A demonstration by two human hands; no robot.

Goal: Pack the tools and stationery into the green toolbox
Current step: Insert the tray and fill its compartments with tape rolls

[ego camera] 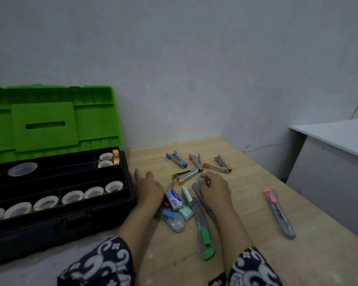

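Observation:
The green toolbox (70, 219) stands open at the left, its green lid (50, 120) upright, its black tray holding several tape rolls (72, 196). My left hand (148, 187) lies flat beside the box's right end, fingers apart, over small staple boxes (174, 201). My right hand (213, 187) curls on the top end of a clear-packed cutter (201, 205). A green-handled cutter (205, 238) and a pink one (278, 211) lie on the table. Several staplers (196, 164) lie beyond my hands.
The wooden table (246, 254) ends at its right edge, close to a white cabinet (331, 162). A grey wall runs behind the box and the staplers. My patterned sleeves (103, 263) fill the bottom edge.

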